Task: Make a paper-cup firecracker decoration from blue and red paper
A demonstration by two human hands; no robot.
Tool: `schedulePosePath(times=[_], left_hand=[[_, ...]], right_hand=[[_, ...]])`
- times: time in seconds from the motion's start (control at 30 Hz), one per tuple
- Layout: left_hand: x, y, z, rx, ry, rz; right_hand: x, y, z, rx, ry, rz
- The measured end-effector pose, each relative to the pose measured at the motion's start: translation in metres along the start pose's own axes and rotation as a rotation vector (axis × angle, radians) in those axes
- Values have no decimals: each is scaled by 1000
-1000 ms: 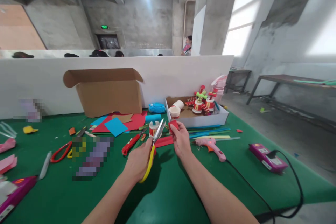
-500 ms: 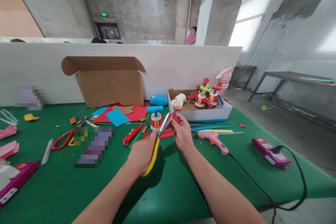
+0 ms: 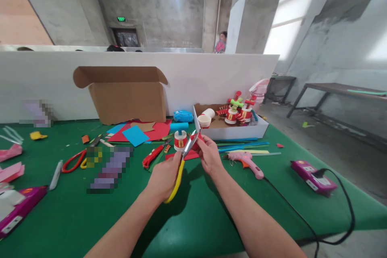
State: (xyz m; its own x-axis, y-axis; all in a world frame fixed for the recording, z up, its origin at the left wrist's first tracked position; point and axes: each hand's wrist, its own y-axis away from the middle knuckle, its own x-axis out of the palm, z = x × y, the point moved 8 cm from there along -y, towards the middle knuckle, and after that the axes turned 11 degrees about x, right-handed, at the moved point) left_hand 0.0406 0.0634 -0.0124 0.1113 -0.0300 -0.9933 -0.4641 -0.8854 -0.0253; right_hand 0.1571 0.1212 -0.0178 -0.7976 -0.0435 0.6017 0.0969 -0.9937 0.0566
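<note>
My left hand (image 3: 163,178) is closed on the yellow-handled scissors (image 3: 178,177), whose blades point up and to the right, a little apart. Between the fingertips of my right hand (image 3: 209,154) is a small piece of red paper (image 3: 198,137), with the blades at its left side. A red-and-white paper cup (image 3: 180,141) with a blue roll on top stands just behind the scissors. Under the blades lies a red paper strip (image 3: 191,155) on the green table. The inner fingers of both hands are partly hidden.
A white box (image 3: 238,132) with cups and spring figures stands at the back. A pink glue gun (image 3: 246,159) and a purple power strip (image 3: 313,177) with a cord lie right. Left are red-handled pliers (image 3: 74,161), a utility knife (image 3: 152,155) and coloured paper (image 3: 135,135).
The scissor blades have come closer together around the red paper piece. Both hands have otherwise stayed nearly in place, and the view has shifted slightly.
</note>
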Motion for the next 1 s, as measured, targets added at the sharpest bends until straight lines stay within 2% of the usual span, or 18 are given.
schedulePosePath(times=[0.2,1.0], left_hand=[[2,0,3,10,-3,-34],[2,0,2,27,-13,-16]], right_hand=[[0,0,1,-20,15,12],[0,-2,4,-15,46,40]])
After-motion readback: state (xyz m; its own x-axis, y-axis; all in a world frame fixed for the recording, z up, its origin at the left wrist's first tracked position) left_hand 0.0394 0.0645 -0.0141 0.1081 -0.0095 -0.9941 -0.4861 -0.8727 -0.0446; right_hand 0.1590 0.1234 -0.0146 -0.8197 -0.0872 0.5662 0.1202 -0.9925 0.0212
